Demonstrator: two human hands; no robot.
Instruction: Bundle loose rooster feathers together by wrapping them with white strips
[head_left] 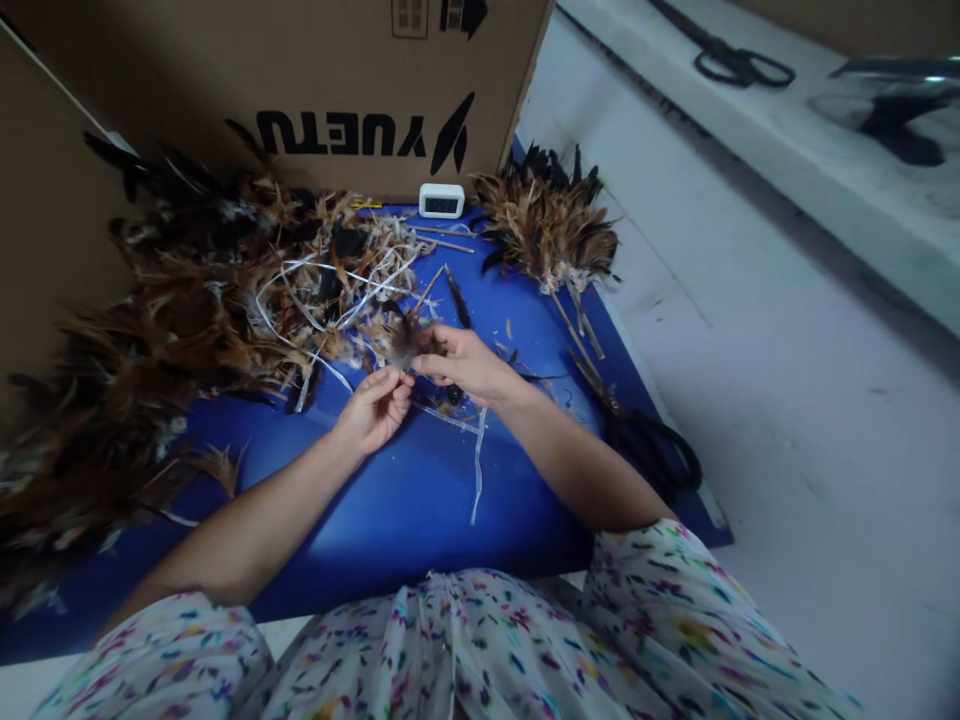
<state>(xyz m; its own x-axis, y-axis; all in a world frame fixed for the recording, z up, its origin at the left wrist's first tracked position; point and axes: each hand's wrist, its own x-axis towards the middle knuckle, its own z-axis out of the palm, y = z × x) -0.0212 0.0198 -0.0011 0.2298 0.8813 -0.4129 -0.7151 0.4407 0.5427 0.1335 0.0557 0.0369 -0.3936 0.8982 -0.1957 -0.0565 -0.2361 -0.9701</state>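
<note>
With my left hand [379, 408] and right hand [457, 362] close together, I pinch a small bunch of feathers [403, 345] between my fingertips above the blue desk [375, 530]. The big feather pile [202, 300] spreads to the left, and the black-handled scissors [645, 440] lie by my right forearm.

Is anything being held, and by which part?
A small feather tuft: the left hand pinches its lower end, and the right hand has fingers at its side.
</note>
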